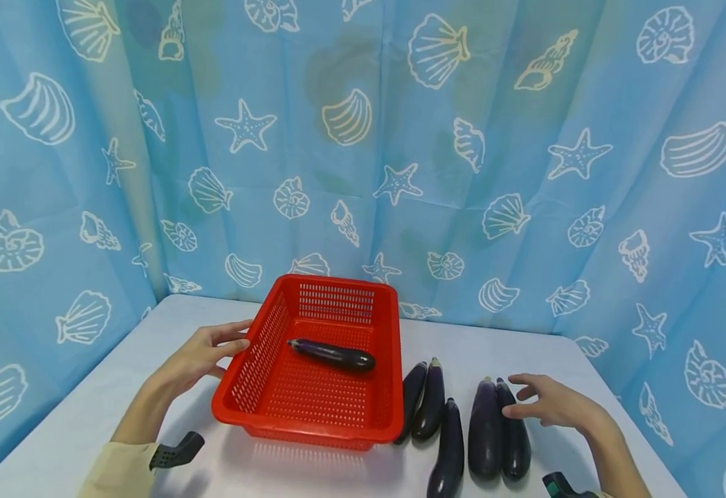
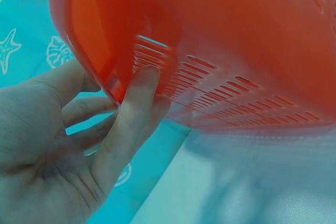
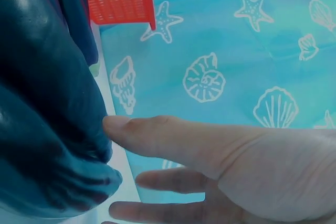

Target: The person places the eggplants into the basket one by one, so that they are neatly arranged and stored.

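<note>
A red plastic basket (image 1: 313, 432) with slotted walls stands left of centre in the head view, one dark eggplant (image 1: 334, 354) lying across its floor. At its left side, my left hand (image 1: 203, 353) touches the outer wall and rim with extended fingers; in the left wrist view, one fingertip (image 2: 144, 80) rests against the slots. My right hand (image 1: 556, 401) is spread beside the rightmost eggplant (image 1: 515, 443), thumb toward it and nothing held. Whether that thumb touches the skin, I cannot tell. Another eggplant (image 1: 485, 436) lies alongside, on the left.
More eggplants lie between the basket and that pair: a front one (image 1: 447, 453), plus two (image 1: 431, 404) close to the basket's right wall. Everything stands on a white table (image 1: 194, 415). A blue curtain (image 1: 363, 166) with shell prints hangs behind and at both sides.
</note>
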The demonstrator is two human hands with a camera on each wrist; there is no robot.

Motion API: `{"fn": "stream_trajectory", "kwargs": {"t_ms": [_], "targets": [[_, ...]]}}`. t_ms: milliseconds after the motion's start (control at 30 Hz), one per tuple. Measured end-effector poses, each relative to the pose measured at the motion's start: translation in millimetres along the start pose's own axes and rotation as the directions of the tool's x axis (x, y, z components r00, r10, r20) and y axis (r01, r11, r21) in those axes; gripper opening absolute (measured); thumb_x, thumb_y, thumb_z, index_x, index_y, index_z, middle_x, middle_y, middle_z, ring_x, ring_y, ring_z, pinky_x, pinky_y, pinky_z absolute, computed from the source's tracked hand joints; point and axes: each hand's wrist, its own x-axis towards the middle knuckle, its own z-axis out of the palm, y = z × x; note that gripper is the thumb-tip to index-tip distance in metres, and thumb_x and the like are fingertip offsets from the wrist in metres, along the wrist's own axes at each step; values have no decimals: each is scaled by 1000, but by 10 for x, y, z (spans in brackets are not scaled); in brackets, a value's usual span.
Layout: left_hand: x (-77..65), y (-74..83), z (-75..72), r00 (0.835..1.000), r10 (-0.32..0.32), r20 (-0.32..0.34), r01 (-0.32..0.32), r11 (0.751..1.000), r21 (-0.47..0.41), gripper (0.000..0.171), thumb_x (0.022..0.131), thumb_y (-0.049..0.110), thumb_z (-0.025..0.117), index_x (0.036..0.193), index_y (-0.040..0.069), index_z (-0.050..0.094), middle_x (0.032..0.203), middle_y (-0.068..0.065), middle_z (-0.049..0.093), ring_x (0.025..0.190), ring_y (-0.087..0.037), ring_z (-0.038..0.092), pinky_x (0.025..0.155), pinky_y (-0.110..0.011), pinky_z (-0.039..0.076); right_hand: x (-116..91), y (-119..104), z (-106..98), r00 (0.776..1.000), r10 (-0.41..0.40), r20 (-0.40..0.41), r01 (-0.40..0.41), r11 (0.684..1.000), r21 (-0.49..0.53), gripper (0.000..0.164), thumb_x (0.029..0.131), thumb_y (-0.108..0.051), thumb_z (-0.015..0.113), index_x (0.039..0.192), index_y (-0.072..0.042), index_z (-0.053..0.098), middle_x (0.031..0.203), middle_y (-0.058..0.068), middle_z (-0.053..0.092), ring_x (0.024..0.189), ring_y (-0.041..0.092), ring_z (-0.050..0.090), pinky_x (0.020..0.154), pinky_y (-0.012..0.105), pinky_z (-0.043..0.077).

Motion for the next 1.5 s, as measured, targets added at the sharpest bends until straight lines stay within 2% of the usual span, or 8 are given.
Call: {"fn": "stream_trajectory", "kwargs": {"t_ms": [367,633,800,1067,1500], "targets": [[-2,3,0,1000,-1,6,1,1000,-5,66,95,33,63,151,10,37,139,-24,55,109,-26,65,75,-46,61,9,26,39,997,62,46,-63,998,16,82,86,-33,74,141,15,36,108,18,69,94,26,68,75,47,59],[-12,12,15,1000,-2,-4,2,1000,-1,67,95,33,64,152,11,36,141,-23,53,111,-27,65,76,-46,61,49,-2,75,987,153,51,-152,988,-25,84,85,-38,75,140,14,38,108,19,69,89,23,68,74,44,60],[-11,8,14,1000,2,-6,-2,1000,4,67,95,34,64,152,11,37,141,-23,54,111,-27,65,76,-46,61,66,11,100,987,160,31,-159,987,-14,84,84,-37,75,139,14,38,106,19,69,86,22,69,72,42,61],[-11,10,27,1000,-7,-15,7,1000,-6,66,95,32,64,151,11,38,139,-23,55,108,-25,66,76,-46,61,79,18,123,984,176,8,-176,984,4,85,83,-35,76,139,15,38,110,25,65,82,21,69,71,40,61],[-3,-3,24,1000,-8,-8,8,1000,-17,67,95,33,64,152,11,36,140,-23,54,108,-25,66,76,-46,61,123,60,114,980,198,-10,-198,980,27,86,84,-32,76,139,18,34,103,21,67,80,21,68,70,39,62]]}}
